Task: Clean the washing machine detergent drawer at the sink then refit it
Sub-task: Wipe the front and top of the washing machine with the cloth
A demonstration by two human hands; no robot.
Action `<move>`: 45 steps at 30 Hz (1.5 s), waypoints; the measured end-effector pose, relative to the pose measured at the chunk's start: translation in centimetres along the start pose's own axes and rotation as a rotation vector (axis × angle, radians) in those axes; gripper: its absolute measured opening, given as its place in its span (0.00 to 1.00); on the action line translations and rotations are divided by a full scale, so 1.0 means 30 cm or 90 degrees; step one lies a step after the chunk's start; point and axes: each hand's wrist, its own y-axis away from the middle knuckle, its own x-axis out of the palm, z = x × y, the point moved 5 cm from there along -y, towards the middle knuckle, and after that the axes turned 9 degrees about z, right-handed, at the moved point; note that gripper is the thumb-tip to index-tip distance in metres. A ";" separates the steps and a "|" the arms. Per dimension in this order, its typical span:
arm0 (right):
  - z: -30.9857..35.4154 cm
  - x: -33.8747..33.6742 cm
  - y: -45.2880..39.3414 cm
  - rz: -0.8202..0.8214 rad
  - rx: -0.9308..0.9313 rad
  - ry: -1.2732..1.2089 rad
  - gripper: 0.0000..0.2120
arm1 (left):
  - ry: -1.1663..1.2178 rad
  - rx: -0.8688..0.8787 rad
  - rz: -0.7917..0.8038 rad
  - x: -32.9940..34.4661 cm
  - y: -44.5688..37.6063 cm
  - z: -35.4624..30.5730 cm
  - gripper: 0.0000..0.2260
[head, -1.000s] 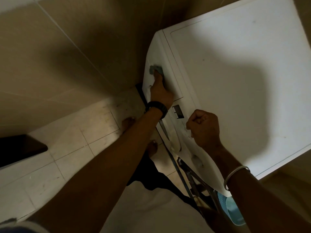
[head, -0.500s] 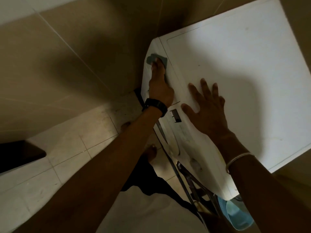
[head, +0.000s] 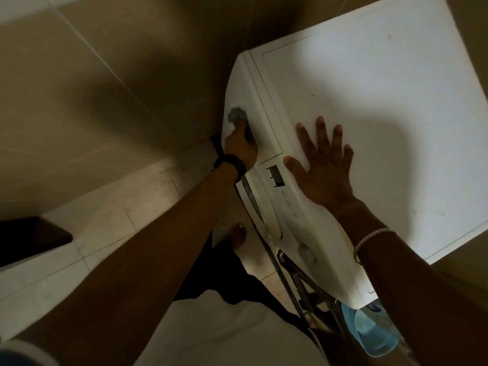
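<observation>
The white washing machine (head: 369,107) is seen from above, its front panel facing lower left. The detergent drawer (head: 244,96) sits flush in the panel's upper left end, with a grey-blue handle recess (head: 235,115). My left hand (head: 241,145) reaches into that recess and grips the handle; the fingertips are hidden inside. My right hand (head: 326,167) lies flat on the machine's top near the front edge, fingers spread, holding nothing.
A metal stand (head: 303,283) shows under the machine, and a blue plastic object (head: 375,334) lies at its lower right corner. Tiled walls close in behind and to the left. A dark object (head: 31,239) sits at the left edge. My foot (head: 237,233) stands on the pale floor tiles.
My right hand opened from a fist by the control panel and moved up onto the machine's top, where it now lies flat. My left hand stays at the drawer handle.
</observation>
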 end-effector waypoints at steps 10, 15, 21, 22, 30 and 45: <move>0.005 0.000 0.001 -0.008 0.009 0.008 0.36 | 0.182 0.009 -0.012 0.054 0.197 -0.105 0.36; 0.005 0.001 0.000 -0.014 0.007 0.003 0.36 | 0.143 0.062 -0.060 -0.046 0.063 -0.157 0.38; 0.001 0.006 0.000 -0.019 0.005 0.007 0.36 | 0.097 0.009 -0.029 -0.139 -0.086 -0.112 0.33; 0.000 0.007 0.000 -0.019 0.004 0.008 0.36 | 0.066 -0.002 -0.041 -0.153 -0.097 -0.099 0.33; -0.001 0.011 -0.006 -0.026 0.004 0.013 0.36 | 0.040 -0.083 0.046 0.020 0.011 0.019 0.21; -0.007 0.019 -0.003 -0.030 -0.003 0.020 0.36 | 0.482 -0.149 0.130 0.116 0.217 -0.017 0.29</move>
